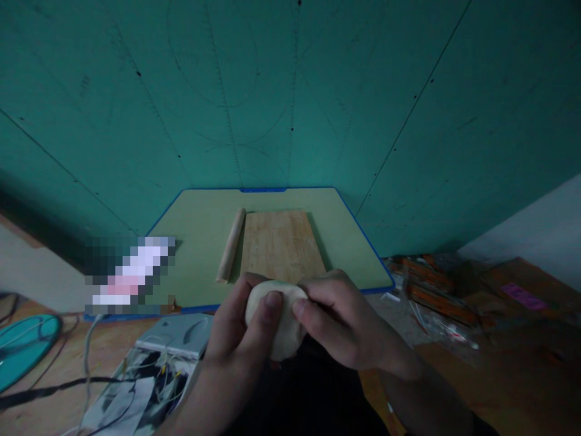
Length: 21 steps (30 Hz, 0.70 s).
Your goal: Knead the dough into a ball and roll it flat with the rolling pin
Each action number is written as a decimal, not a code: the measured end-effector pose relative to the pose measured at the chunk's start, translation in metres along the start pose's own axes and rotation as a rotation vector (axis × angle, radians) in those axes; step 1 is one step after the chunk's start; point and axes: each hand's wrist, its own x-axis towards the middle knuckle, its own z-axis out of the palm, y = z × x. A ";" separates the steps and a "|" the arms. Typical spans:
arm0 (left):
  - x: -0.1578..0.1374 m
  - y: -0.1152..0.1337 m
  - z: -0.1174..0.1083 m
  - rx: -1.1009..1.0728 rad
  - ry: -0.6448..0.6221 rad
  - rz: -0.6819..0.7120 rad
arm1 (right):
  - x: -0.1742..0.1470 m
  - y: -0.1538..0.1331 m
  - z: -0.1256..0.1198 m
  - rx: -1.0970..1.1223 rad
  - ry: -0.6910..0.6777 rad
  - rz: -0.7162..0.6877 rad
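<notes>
A pale, rounded lump of dough (pixel 287 336) is held up between both hands, in front of my body. My left hand (pixel 247 324) wraps around its left side, the thumb pressed onto the front. On the other side, my right hand (pixel 338 321) pinches the dough's edge between thumb and bent fingers. Beyond the hands lies a wooden cutting board (pixel 281 242), its near edge partly covered by them. A wooden rolling pin (pixel 232 245) rests along the board's left side.
Board and pin lie on a pale green, blue-edged table (pixel 354 260) against a green wall (pixel 272 91). At lower left stands an opened grey case with wires (pixel 172 351), beside a teal round object (pixel 29 345). Orange tools (pixel 440 297) and a cardboard box (pixel 512 290) sit at right.
</notes>
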 end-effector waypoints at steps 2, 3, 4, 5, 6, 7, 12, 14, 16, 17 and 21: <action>0.001 0.000 0.001 -0.020 0.002 -0.019 | 0.000 0.001 0.002 -0.047 0.038 -0.042; 0.001 -0.001 0.002 -0.050 -0.011 -0.038 | 0.000 0.002 0.003 -0.078 0.062 -0.065; 0.001 -0.001 0.002 -0.095 -0.038 -0.068 | 0.000 0.004 0.004 -0.111 0.084 -0.088; 0.001 -0.002 0.002 -0.148 -0.076 -0.107 | -0.001 0.006 0.005 -0.139 0.099 -0.108; 0.001 -0.003 0.002 -0.200 -0.116 -0.151 | -0.001 0.007 0.005 -0.153 0.103 -0.120; 0.001 -0.003 0.002 -0.235 -0.148 -0.192 | -0.001 0.009 0.004 -0.153 0.096 -0.123; -0.002 -0.003 0.001 -0.130 -0.125 -0.245 | -0.002 0.012 -0.008 -0.047 0.097 -0.083; -0.003 -0.003 0.001 -0.111 -0.123 -0.231 | 0.000 0.011 -0.010 -0.054 0.129 -0.087; -0.003 -0.004 0.002 -0.102 -0.137 -0.220 | 0.002 0.011 -0.009 -0.124 0.117 -0.128; -0.002 -0.004 0.002 -0.088 -0.142 -0.219 | 0.003 0.011 -0.008 -0.167 0.104 -0.158; 0.001 -0.005 0.002 -0.106 -0.182 -0.231 | 0.004 0.017 -0.002 -0.170 0.113 -0.225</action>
